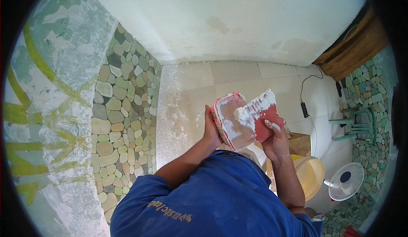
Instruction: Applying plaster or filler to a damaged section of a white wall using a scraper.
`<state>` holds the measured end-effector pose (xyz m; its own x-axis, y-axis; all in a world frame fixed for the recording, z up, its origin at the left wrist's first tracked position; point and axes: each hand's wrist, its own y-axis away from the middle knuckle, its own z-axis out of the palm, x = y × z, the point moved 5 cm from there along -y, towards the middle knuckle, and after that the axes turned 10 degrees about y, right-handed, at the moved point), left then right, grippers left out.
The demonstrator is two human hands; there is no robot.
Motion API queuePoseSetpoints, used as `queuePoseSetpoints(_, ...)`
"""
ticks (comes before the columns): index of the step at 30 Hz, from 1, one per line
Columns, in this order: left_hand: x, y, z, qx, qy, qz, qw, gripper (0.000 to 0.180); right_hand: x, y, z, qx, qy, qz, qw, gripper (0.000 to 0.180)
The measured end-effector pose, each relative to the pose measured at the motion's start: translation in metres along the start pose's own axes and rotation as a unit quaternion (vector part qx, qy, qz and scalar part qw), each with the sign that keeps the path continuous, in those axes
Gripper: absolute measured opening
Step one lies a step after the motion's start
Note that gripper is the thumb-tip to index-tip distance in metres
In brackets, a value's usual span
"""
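Note:
My left hand (211,128) is closed around the left side of a red-rimmed plastic tub (219,122), held tilted in front of my body. White putty coats the tub's inner wall. In my right hand (277,144) is a red putty spreader (268,120), pinched with the thumb on its face. Thick white putty (255,106) with a ridged surface covers the spreader's upper left edge. The spreader overlaps the tub's right side in view, and I cannot tell whether they touch. White smears mark my right thumb.
A white wall (238,20) stands ahead, and a patchy wall with yellow strokes (32,118) at left. Around the dusty tiled floor (187,109) are a wooden box (301,145), yellow basin (312,175), fan (345,181), green plastic chair (359,126) and corded power strip (304,109).

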<state>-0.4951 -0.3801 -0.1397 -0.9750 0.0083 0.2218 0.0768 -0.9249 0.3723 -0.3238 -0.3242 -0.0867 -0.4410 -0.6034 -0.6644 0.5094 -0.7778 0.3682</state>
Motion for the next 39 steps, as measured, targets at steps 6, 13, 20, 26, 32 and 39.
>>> queuePoseSetpoints(6, 0.028, -0.047, 0.020, -0.033, 0.018, 0.043, 0.998, 0.082, -0.027, -0.062, 0.011, -0.030, -0.010, 0.031, 0.999, 0.032)
queuePoseSetpoints(13, 0.064, -0.076, 0.023, -0.048, 0.035, 0.100, 0.993, 0.068, -0.031, -0.130, 0.026, -0.083, 0.015, 0.072, 0.994, 0.036)
queuePoseSetpoints(20, 0.128, -0.098, -0.028, 0.023, 0.054, 0.150, 0.987, 0.068, -0.001, -0.183, 0.084, -0.085, 0.030, 0.114, 0.989, 0.035)
queuePoseSetpoints(26, 0.218, -0.112, -0.043, 0.052, 0.057, 0.127, 0.989, 0.067, 0.038, -0.234, 0.140, -0.056, 0.050, 0.088, 0.993, 0.033)
queuePoseSetpoints(32, 0.318, -0.136, -0.041, 0.010, 0.041, 0.055, 0.998, 0.067, 0.091, -0.278, 0.209, -0.052, 0.009, 0.075, 0.996, 0.036)
queuePoseSetpoints(39, 0.347, -0.194, -0.041, -0.025, -0.030, -0.037, 0.999, 0.077, 0.097, -0.295, 0.199, 0.063, -0.057, 0.000, 0.996, 0.039)
